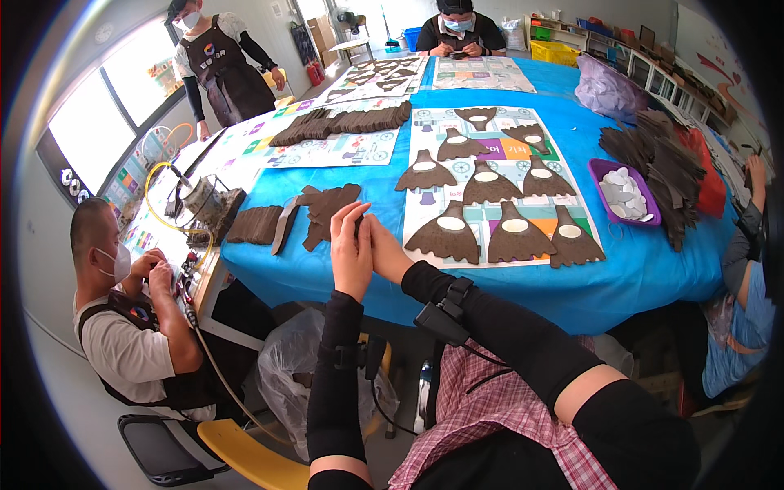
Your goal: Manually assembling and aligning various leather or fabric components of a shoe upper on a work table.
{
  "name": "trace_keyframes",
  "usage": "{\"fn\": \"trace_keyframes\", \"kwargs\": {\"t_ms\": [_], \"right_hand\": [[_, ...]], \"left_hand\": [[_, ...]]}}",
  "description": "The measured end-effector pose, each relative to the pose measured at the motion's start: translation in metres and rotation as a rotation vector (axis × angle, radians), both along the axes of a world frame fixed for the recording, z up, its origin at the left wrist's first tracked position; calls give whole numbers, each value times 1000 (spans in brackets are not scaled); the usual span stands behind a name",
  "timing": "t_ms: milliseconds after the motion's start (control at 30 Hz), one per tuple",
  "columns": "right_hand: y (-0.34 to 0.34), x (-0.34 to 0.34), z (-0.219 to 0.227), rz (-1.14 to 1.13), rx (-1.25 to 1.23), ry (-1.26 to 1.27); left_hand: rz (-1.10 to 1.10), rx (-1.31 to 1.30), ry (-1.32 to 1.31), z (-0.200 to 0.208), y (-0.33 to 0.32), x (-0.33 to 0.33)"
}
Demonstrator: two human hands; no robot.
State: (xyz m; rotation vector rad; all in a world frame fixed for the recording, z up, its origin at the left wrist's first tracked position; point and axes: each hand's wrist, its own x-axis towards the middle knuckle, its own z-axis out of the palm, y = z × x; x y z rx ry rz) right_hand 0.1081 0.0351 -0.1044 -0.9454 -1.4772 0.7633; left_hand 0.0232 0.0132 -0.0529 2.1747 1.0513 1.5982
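My left hand (350,251) and my right hand (388,250) are pressed together at the near edge of the blue-covered table. Both have closed fingers, and a sliver of something dark shows between them, too hidden to name. Just beyond them lies a loose pile of brown flat pieces (329,204), with a row of stacked brown pieces (255,224) to its left. On the right, a printed mat (425,122) bears several brown fan-shaped pieces (492,186), most with a white oval on the narrower part. A purple basket (600,192) of white ovals (625,194) stands right of the mat.
Brown strips (653,155) and a lilac plastic bag (606,88) lie at the right. Another long brown stack (341,122) rests on a mat farther back. Co-workers are at the left, far side and right. A clear plastic bag (290,367) hangs below the table edge.
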Motion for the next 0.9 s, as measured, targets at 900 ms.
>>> {"fn": "trace_keyframes", "kwargs": {"t_ms": [900], "right_hand": [[-9,13,20,120,-261,590]], "left_hand": [[614,149,363,-25,51,-71]]}}
